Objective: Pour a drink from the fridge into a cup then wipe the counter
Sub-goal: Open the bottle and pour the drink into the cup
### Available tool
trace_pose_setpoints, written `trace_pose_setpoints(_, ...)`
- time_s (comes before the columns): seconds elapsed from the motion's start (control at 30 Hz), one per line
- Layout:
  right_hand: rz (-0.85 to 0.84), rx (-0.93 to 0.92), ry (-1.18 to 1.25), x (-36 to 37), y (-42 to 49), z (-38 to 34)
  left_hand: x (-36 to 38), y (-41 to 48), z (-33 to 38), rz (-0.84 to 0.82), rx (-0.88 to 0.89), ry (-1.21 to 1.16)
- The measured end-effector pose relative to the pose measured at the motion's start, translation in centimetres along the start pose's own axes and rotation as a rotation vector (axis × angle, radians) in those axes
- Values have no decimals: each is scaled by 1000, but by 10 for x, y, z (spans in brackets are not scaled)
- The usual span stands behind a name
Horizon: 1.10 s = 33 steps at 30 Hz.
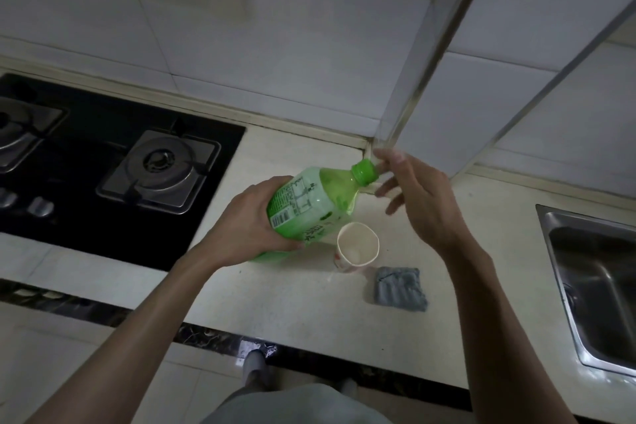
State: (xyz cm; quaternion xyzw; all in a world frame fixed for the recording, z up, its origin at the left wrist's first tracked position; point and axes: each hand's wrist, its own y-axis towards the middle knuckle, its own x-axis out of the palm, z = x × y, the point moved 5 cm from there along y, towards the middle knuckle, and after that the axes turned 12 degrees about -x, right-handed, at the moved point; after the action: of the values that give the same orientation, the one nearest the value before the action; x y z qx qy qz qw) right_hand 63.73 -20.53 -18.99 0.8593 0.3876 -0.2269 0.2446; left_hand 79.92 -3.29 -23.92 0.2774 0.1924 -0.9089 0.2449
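So the left hand has its grip wrapped round the tilted green tea bottle, cap on. The right hand has an open grip holding nothing, just beside the cap. The paper cup is on the bench.

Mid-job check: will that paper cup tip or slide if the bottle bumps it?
Likely light: the cup looks empty, its pale bottom showing, so a bump from the bottle may slide it. Taller than wide, it could tip. Thin-looking walls would probably dent under a squeeze.
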Motion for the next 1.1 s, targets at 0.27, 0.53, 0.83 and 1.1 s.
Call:
trace_pose_setpoints(0.27,-136,-91,-122,15,2,-8,-1,-7,-20,0,-22,42)
trace_pose_setpoints(0.53,-136,-24,-139,27,-6,-2,2,-12,-32,-7,-29,48)
trace_pose_setpoints(0.83,70,51,-252,43,-9,-8,8,-15,-39,74,5,72)
trace_pose_setpoints(1.1,21,61,-508,56,-12,-1,8,-10,-47,-4,52,106)
